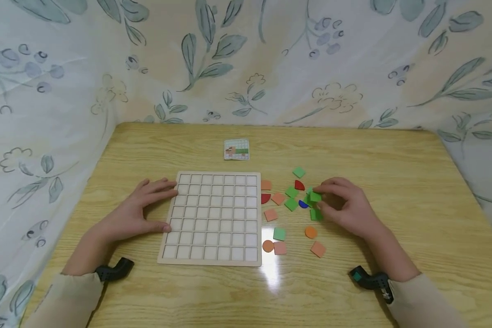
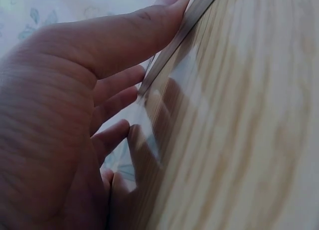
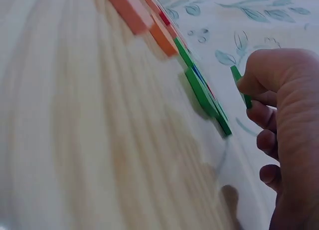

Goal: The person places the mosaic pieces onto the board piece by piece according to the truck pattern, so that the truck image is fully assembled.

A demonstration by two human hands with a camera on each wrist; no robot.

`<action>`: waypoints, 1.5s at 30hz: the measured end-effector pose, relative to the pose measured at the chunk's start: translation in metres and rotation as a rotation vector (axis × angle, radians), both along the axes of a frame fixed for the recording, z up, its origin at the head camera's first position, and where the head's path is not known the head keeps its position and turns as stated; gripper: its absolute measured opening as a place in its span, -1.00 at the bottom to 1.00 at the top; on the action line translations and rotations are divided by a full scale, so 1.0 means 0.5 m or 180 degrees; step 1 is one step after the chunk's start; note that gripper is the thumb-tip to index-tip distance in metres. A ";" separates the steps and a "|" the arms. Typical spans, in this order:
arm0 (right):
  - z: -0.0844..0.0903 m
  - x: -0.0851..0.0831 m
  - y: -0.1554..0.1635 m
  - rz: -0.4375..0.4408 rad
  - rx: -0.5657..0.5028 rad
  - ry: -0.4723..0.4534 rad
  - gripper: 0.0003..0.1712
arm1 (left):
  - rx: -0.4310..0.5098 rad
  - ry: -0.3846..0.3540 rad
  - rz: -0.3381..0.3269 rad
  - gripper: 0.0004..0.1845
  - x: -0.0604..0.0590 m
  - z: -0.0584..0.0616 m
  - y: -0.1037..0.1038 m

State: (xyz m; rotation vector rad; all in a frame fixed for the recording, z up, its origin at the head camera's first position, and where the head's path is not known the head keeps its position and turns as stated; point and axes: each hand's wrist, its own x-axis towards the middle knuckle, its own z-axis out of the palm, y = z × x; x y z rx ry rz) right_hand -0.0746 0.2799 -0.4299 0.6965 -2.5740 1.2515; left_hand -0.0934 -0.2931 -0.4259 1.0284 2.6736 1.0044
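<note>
Wooden table (image 1: 393, 173) hemmed by floral cloth (image 1: 49, 91), my left hand (image 1: 141, 209) lay flat, fingers spread, on the grid board's (image 1: 213, 218) left edge, my right hand (image 1: 346, 207) pinched a green square tile (image 1: 315, 197) among scattered tiles just right of the board, bare tabletop lay beyond.

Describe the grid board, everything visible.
The grid board is a pale, wood-looking square tray, divided by thin ribs into rows of small square cells, all empty. It lies flat on the table, left of the scattered coloured tiles. The left hand rests on its left edge, thumb against the rim in the left wrist view. Nothing else touches it.
</note>
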 end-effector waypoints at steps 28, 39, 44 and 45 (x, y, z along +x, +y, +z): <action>0.006 -0.003 -0.251 0.0414 0.0272 0.0157 -0.72 | 0.0141 0.0363 0.0234 -0.19 0.015 -0.016 0.016; -0.001 0.001 -0.265 0.0580 0.0567 0.0324 -0.73 | 0.0142 0.0207 0.0196 -0.19 0.002 -0.026 0.020; -0.007 0.003 -0.269 0.0600 0.0623 0.0369 -0.72 | 0.0111 0.0166 0.0255 -0.15 0.006 -0.026 0.015; -0.007 0.004 -0.270 0.0593 0.0634 0.0392 -0.72 | 0.0111 0.0157 0.0262 -0.14 0.007 -0.027 0.015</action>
